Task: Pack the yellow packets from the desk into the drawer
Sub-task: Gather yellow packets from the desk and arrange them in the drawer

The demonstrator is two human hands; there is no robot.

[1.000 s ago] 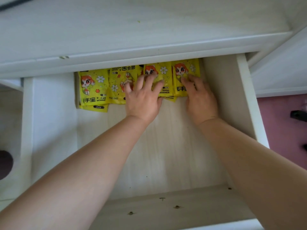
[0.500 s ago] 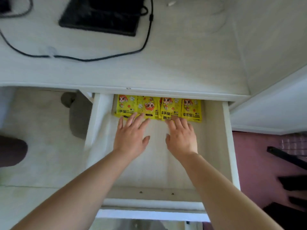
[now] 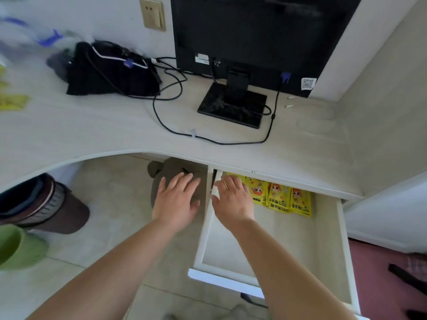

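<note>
Pale wood-grain desk top [image 3: 92, 125] fills the far half of the view, curving in along its near edge, with light floor tiles [image 3: 111, 204] below it. On the desk at the far right stands a black flat monitor [image 3: 261, 31] on a square black base. Under the desk's right end, a white drawer with a pale wood bottom [image 3: 344, 239] is pulled out toward the near side. A black fabric bag [image 3: 111, 72] lies on the desk left of the monitor. A brown ribbed waste bin [image 3: 46, 204] stands on the floor at the left, with a green rounded object [image 3: 16, 248] just nearer. A grey-brown soft shape [image 3: 175, 169] sits under the desk just left of the drawer. The left hand [image 3: 178, 199] is over that soft shape, outside the drawer, fingers straight and spread, holding nothing. The right hand [image 3: 231, 199] is over the drawer's far left corner, fingers extended and empty; whether it touches anything cannot be told. The yellow cartoon-printed packets [image 3: 279, 197] lie in an overlapping row along the drawer's far end, the row's left end hidden by the right hand. Blurred yellow shapes [image 3: 11, 100] lie at the desk's left edge, too smeared to name. Thin black cables [image 3: 166, 121] loop across the desk between bag and monitor. A beige wall socket [image 3: 152, 15] sits left of the monitor. A thin gold ring [image 3: 225, 184] shows on a right-hand finger.
</note>
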